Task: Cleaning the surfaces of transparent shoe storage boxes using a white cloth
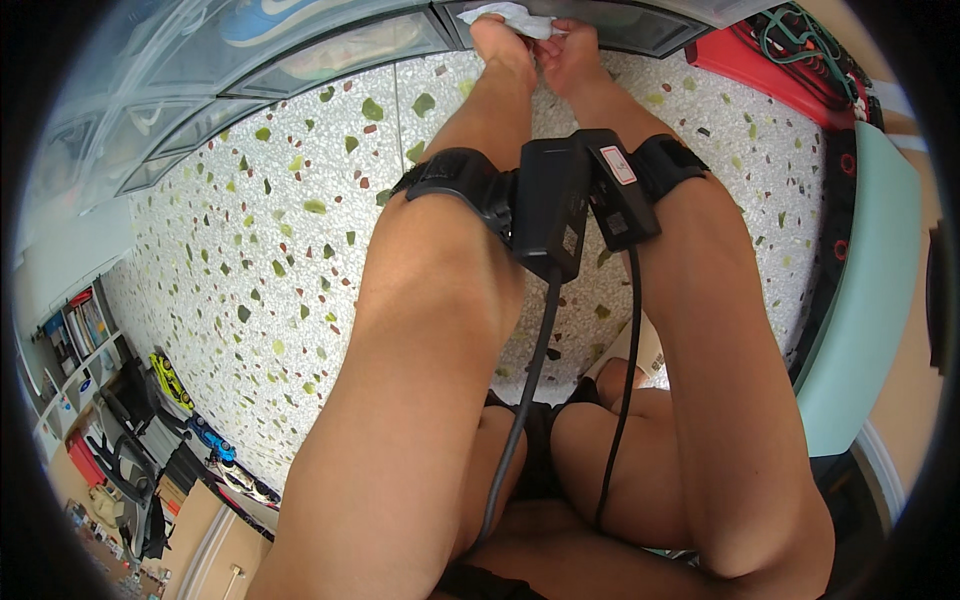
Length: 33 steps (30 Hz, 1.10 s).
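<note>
Both my arms reach far forward to the top of the view. My left hand is closed on a crumpled white cloth or wipe. The fingers of my right hand pinch the right end of the same white piece. It lies against the front of a clear plastic storage box with a dark frame, low down by the floor. The fingertips are partly hidden behind the cloth and the hands.
More clear boxes line the far left, a blue shoe inside one. At right are a red case with cables and a pale green panel. Toy cars stand at lower left on the speckled floor. Black wrist devices trail cables.
</note>
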Motion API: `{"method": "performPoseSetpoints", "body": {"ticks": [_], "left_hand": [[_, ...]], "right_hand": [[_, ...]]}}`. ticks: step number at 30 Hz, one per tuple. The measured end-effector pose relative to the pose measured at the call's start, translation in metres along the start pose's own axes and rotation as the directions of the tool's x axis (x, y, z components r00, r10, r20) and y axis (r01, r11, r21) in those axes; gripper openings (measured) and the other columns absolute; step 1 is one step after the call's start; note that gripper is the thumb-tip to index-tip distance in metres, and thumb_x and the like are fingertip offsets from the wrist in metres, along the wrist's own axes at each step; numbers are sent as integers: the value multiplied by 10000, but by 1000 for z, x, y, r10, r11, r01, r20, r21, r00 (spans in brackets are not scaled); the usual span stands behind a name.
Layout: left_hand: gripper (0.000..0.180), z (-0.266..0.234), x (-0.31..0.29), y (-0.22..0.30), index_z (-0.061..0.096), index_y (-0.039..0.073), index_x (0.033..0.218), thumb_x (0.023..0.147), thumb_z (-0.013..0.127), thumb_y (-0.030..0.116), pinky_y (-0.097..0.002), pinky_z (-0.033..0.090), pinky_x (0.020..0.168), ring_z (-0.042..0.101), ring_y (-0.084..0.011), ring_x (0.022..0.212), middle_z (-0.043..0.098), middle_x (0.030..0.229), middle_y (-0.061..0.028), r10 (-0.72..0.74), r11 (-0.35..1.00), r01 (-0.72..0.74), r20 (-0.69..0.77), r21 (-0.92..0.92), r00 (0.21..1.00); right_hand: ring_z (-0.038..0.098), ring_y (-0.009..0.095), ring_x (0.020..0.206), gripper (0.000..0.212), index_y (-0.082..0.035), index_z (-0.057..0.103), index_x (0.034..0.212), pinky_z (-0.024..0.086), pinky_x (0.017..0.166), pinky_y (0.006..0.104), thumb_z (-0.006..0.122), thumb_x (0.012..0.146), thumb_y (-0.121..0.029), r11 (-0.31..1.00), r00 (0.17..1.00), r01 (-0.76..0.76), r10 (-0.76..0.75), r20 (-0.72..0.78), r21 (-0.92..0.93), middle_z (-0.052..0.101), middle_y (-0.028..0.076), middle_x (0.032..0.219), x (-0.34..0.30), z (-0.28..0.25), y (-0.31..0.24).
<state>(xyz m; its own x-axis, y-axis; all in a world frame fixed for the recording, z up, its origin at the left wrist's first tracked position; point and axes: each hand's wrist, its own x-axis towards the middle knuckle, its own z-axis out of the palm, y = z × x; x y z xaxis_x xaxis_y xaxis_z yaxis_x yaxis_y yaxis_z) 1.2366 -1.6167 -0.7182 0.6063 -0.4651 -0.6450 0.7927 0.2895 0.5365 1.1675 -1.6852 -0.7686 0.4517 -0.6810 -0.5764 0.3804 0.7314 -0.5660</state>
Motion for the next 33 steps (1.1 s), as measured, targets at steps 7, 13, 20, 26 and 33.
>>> {"method": "performPoseSetpoints", "body": {"ticks": [7, 13, 20, 26, 33], "left_hand": [[245, -11, 27, -12, 542, 90, 967, 822, 466, 274, -384, 462, 787, 574, -272, 862, 605, 972, -91, -14, 1000, 14, -3, 15, 1000], [260, -5, 17, -22, 559, 83, 972, 833, 455, 277, -396, 466, 794, 584, -280, 878, 620, 989, -107, 16, 1000, -15, 47, -9, 999], [259, -2, 9, -1, 578, 84, 910, 869, 423, 287, -386, 446, 750, 581, -268, 823, 636, 902, -105, -12, 997, 8, 60, 72, 998], [255, 17, -12, 8, 575, 79, 862, 877, 421, 282, -403, 433, 738, 543, -250, 737, 616, 797, -102, -8, 997, 3, 60, 74, 998], [298, 25, -35, 24, 583, 52, 859, 902, 407, 288, -407, 446, 732, 539, -253, 678, 619, 769, -124, 44, 998, -47, 90, 40, 995]], "right_hand": [[589, 260, 828, 222, -14, 547, 1016, 511, 740, 399, 541, 891, -197, 999, 1000, -17, 16, 21, 32, 536, 143, 889, 8, -6, 6], [594, 260, 799, 212, -4, 569, 976, 505, 670, 396, 569, 870, -187, 996, 977, 5, -23, -211, -85, 544, 142, 900, 4, -4, -2], [578, 252, 832, 258, -1, 590, 1013, 495, 744, 376, 553, 876, -216, 999, 997, 21, -25, -69, -50, 551, 136, 914, -23, 17, -15], [567, 245, 845, 247, 7, 588, 990, 487, 788, 373, 541, 878, -208, 997, 996, 74, -75, -42, -34, 556, 124, 907, -42, 25, -39], [579, 241, 850, 190, 8, 548, 877, 470, 822, 370, 557, 850, -179, 991, 990, 133, -133, 44, 0, 580, 117, 894, -69, 43, -50]]}}
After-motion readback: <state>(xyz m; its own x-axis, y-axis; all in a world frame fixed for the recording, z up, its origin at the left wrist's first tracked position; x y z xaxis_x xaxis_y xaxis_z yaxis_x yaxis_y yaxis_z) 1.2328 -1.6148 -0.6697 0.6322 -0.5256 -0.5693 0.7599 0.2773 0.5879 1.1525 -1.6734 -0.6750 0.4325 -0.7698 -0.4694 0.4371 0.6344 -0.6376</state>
